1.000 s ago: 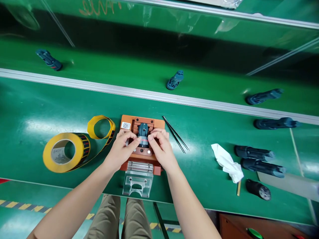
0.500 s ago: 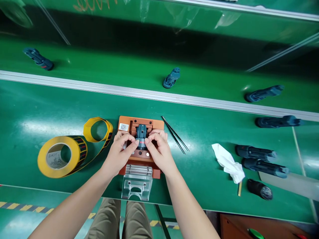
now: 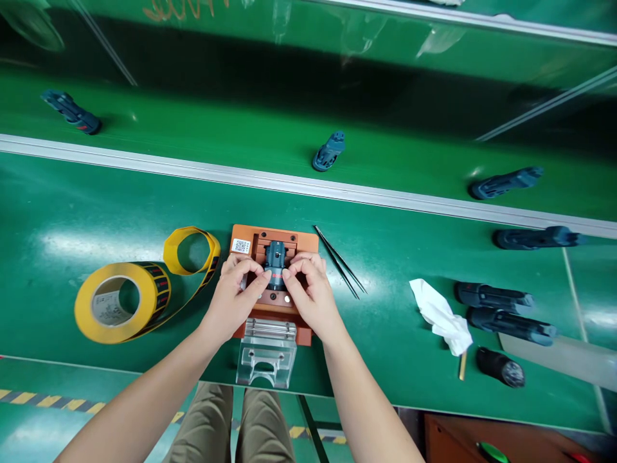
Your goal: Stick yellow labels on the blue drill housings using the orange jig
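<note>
A dark blue tool housing sits upright in an orange fixture. A narrow dark label with a red mark lies across the lower part of the housing. My left hand pinches the label's left end between thumb and forefinger. At its right end, my right hand is closed in a similar pinch. The fingertips partly cover the label's ends, and whether these are stuck down I cannot tell. A clear plastic flap hangs open at the fixture's front.
A yellow label roll stands left, its strip curling toward the fixture. Black tweezers lie right of it. Farther right are a white cloth, several dark housings and a black cylindrical part. More housings stand on the green belt behind the rail.
Both hands keep their pinch at the label with hardly any movement. The housings on the belt have shifted slightly left, and the view has moved a little.
</note>
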### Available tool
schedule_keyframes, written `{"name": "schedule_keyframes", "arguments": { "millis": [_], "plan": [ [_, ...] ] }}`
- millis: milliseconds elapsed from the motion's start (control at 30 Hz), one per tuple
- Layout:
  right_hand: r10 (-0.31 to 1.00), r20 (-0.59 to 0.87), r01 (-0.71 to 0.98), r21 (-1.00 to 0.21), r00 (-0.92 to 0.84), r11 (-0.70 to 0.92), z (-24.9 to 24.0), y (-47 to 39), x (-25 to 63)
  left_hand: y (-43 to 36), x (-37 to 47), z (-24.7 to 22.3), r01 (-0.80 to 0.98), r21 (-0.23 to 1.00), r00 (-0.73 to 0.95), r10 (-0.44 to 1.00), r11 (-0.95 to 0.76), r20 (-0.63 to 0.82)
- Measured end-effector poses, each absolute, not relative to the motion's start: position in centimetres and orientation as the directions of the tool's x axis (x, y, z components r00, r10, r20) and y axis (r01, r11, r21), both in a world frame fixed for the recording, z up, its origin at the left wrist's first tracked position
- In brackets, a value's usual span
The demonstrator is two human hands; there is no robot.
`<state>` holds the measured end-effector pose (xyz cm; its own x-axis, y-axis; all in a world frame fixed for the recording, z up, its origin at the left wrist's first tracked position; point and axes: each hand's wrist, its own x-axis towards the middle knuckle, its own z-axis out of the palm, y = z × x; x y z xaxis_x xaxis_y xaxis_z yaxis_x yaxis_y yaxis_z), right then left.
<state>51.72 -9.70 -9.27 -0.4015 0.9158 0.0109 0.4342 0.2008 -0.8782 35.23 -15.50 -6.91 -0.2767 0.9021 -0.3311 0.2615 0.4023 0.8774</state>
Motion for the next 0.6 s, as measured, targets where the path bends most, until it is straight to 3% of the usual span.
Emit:
{"name": "schedule_keyframes", "arguments": {
  "millis": [167,333,600],
  "plan": [
    [0.945,0.123,0.438,-0.863,-0.302,0.252,-9.6,-9.8,53.6,-16.3,35.1,-7.3,0.280,0.873,-0.318,0.897,0.399,-0.308],
    [0.715,0.176,0.318,-0.806,-0.677,0.500,-10.1,-9.8,54.9,-16.7,35.0,-7.5,0.266,0.894,-0.333,0.905,0.361,-0.266],
    [0.751,0.103,0.354,-0.834,-0.653,0.422,-10.2,-7.6,53.7,-16.8,35.1,-7.3,0.258,0.902,-0.360,0.901,0.346,-0.243]
  ]
}}
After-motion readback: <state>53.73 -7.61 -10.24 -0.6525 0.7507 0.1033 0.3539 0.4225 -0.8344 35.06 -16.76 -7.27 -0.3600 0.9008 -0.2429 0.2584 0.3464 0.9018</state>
